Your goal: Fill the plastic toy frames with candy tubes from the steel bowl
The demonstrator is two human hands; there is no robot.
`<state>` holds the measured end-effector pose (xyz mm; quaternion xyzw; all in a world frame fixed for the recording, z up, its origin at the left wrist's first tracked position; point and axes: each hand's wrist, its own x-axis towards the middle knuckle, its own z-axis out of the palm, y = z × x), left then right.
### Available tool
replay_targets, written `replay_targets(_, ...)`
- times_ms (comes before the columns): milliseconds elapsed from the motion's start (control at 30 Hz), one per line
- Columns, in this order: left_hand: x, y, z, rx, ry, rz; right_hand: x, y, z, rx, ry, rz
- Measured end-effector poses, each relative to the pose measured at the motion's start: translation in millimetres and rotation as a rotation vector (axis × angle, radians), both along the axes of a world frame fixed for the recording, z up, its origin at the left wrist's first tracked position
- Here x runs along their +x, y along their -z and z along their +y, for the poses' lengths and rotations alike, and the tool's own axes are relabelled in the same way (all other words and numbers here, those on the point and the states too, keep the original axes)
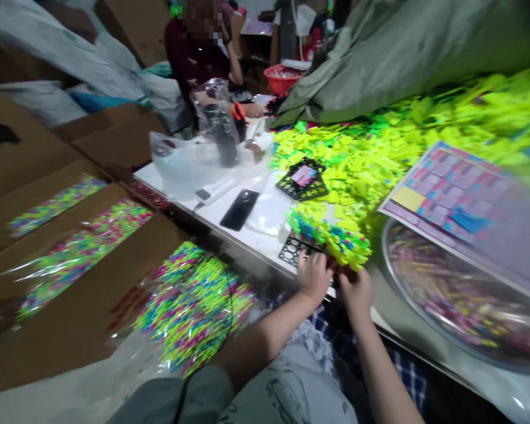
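At the table's near edge my left hand (pixel 314 275) has its fingers curled at a black perforated plate (pixel 288 250). A dense bunch of small yellow, green and blue plastic pieces (pixel 331 232) stands just beyond both hands, partly over the plate. My right hand (pixel 355 290) is closed at the bunch's lower near edge; its fingertips are blurred, and what they grip is hidden. Farther back lie more black perforated plates (pixel 287 187) with a pink label (pixel 304 175) on top.
Loose neon-yellow pieces (pixel 371 159) are heaped at the right under a grey-green cloth (pixel 393 53). A metal basin (pixel 385 247) holds small coloured items beneath a printed sheet (pixel 459 194). A phone (pixel 239 209) lies left. Cardboard boxes (pixel 83 282) hold bagged pieces (pixel 198 306). Another person (pixel 198 59) sits opposite.
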<state>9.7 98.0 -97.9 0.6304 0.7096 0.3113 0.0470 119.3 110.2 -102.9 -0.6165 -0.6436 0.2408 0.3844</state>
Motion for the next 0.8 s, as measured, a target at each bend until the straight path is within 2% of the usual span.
replay_targets(100,-1.8,-1.6,2.8,0.033,0.000,0.036,7.5,-23.2,-15.3,-0.028,-0.131,-0.022)
replay_targets(200,-2.2,0.4,6.1,0.089,-0.032,0.038,35.6,-68.8,-42.4,-0.147,-0.295,-0.013)
replay_targets(233,-2.1,1.7,6.9,0.119,-0.050,0.027,49.7,-84.9,-49.4,-0.153,-0.262,-0.003)
replay_targets(300,-2.3,4.3,7.3,0.186,-0.070,-0.016,82.3,-109.9,-53.9,0.011,-0.049,-0.047)
replay_targets(333,-2.6,5.3,6.7,0.221,-0.069,-0.041,99.0,-116.6,-50.9,0.075,0.032,-0.121)
replay_targets(367,-3.2,5.9,5.4,0.256,-0.059,-0.065,114.6,-118.8,-45.3,0.064,0.056,-0.241)
replay_targets(433,-5.4,5.8,0.2,0.317,-0.024,-0.099,138.6,-112.4,-29.8,-0.096,-0.006,-0.485)
replay_targets(533,-13.1,4.9,-15.3,0.374,0.012,-0.105,151.4,-94.7,-10.9,-0.277,-0.148,-0.700)
replay_targets(600,-23.1,8.3,-28.8,0.388,0.021,-0.098,150.5,-89.7,-7.3,-0.329,-0.143,-0.744)
replay_targets(667,-38.2,17.7,-41.6,0.372,0.007,-0.090,150.6,-91.1,-11.6,-0.354,-0.087,-0.735)
replay_targets(800,-77.4,40.6,-67.3,0.220,-0.134,-0.098,154.7,-94.2,-28.1,-0.272,-0.067,-0.627)
